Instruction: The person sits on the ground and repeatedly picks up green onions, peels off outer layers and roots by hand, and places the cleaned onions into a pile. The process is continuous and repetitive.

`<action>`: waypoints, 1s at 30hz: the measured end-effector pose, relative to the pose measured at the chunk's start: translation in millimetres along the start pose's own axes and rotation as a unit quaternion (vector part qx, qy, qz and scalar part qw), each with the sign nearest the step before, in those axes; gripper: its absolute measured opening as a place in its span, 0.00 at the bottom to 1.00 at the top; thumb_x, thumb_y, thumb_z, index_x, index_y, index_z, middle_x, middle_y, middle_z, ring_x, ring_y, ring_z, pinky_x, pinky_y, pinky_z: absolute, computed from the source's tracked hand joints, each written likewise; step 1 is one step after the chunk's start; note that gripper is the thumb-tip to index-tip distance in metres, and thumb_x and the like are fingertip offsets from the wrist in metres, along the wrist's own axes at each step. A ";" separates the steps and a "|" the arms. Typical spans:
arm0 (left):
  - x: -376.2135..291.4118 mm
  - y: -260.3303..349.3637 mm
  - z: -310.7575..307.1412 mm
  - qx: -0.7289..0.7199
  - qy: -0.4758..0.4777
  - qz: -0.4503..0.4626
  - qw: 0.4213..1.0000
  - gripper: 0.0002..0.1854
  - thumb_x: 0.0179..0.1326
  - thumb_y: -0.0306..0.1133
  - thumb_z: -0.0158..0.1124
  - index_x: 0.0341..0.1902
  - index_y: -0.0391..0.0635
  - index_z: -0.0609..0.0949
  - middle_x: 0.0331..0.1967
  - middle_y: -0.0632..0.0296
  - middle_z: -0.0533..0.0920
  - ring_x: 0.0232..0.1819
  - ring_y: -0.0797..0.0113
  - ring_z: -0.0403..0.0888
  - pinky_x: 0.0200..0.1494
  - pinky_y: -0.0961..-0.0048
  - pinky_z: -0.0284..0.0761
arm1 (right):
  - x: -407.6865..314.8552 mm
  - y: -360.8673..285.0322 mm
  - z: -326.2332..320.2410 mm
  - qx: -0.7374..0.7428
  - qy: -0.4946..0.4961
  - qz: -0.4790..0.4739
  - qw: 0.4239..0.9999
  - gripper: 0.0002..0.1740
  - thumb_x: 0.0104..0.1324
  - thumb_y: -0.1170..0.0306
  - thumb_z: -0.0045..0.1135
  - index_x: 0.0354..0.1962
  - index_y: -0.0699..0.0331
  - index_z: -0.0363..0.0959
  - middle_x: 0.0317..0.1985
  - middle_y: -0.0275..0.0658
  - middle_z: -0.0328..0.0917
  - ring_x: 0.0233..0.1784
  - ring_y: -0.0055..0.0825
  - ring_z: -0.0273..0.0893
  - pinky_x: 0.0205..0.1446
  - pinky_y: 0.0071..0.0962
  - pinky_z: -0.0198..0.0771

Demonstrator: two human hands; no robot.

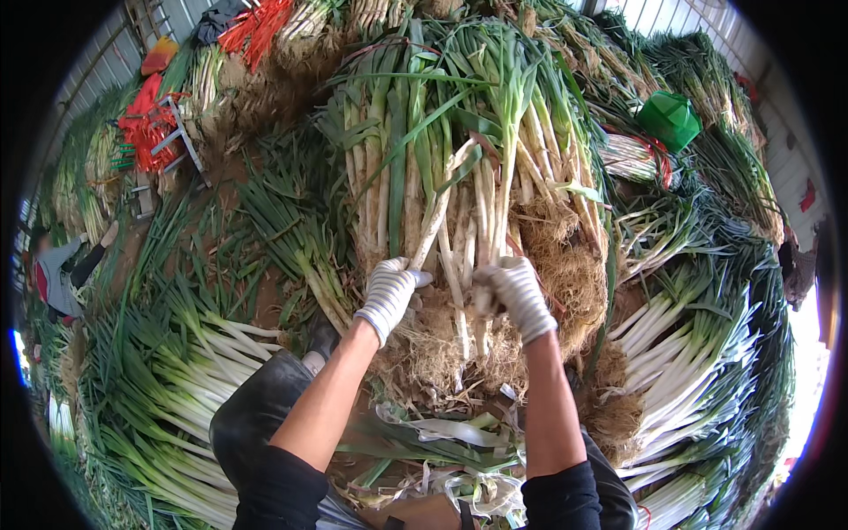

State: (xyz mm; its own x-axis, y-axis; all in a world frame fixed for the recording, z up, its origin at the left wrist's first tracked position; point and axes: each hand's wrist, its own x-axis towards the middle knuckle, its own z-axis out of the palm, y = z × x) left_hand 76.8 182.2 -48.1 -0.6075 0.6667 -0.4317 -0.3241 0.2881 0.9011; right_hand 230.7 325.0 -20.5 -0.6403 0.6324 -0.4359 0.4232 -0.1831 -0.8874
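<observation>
A big bundle of leeks [404, 172] with dirty outer skins stands before me, green tops away from me and roots [424, 344] towards me. My left hand [391, 295], in a striped knit glove, grips the lower end of one leek [437, 225], which slants up to the right across the bundle. My right hand [523, 295], gloved alike, is curled at the lower stem of another leek [507, 179]. Its fingertips are blurred by motion. Between my hands a thin stalk [452, 271] hangs down over the matted roots.
Peeled white leeks lie in piles at left [192, 377] and right [682, 371]. Stripped skins [457, 434] litter the ground by my knees. Further off are red ties [149, 126] on a metal rack [180, 136], a green basket [669, 121] and a seated person [63, 268].
</observation>
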 end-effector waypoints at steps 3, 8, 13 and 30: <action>-18.9 -4.3 36.9 0.018 -0.026 -0.033 0.999 0.18 0.56 0.32 0.72 0.45 0.34 0.80 0.20 0.59 0.81 0.12 0.77 0.69 0.13 0.83 0.68 | -0.4 13.5 -26.6 0.008 0.037 -0.028 0.999 0.07 0.58 0.72 0.61 0.28 0.69 0.78 0.19 0.37 0.79 0.15 0.20 0.73 0.20 0.22 0.74; -11.8 -32.0 74.9 0.253 0.013 0.022 0.967 0.15 0.57 0.35 0.72 0.42 0.38 0.80 0.21 0.60 0.80 0.15 0.73 0.72 0.19 0.80 0.74 | -21.1 41.8 -4.9 -0.264 0.207 -0.091 0.938 0.09 0.57 0.68 0.62 0.23 0.64 0.78 0.16 0.36 0.77 0.16 0.19 0.69 0.19 0.24 0.66; -25.7 -27.2 70.3 -0.050 -0.013 0.007 0.999 0.10 0.63 0.31 0.65 0.42 0.36 0.80 0.21 0.58 0.80 0.18 0.68 0.77 0.24 0.76 0.80 | -24.3 14.6 18.4 -0.070 0.181 -0.013 0.981 0.10 0.60 0.69 0.61 0.22 0.60 0.71 0.16 0.32 0.70 0.16 0.17 0.66 0.19 0.23 0.69; -81.9 23.9 -17.4 -0.269 -0.218 -0.102 0.933 0.16 0.61 0.32 0.66 0.48 0.34 0.78 0.26 0.58 0.83 0.23 0.69 0.81 0.26 0.74 0.81 | -6.6 -30.7 -16.1 0.007 0.083 -0.051 0.995 0.12 0.60 0.69 0.67 0.22 0.66 0.77 0.14 0.34 0.76 0.10 0.18 0.68 0.12 0.22 0.66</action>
State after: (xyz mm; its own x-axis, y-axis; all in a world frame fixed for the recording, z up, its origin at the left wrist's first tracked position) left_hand 106.1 122.5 8.2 -0.1791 0.8853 -0.4292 -0.7894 0.1310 0.5997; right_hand 232.3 338.6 12.1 -0.5642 0.7635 -0.3142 0.3520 -0.1219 -0.9280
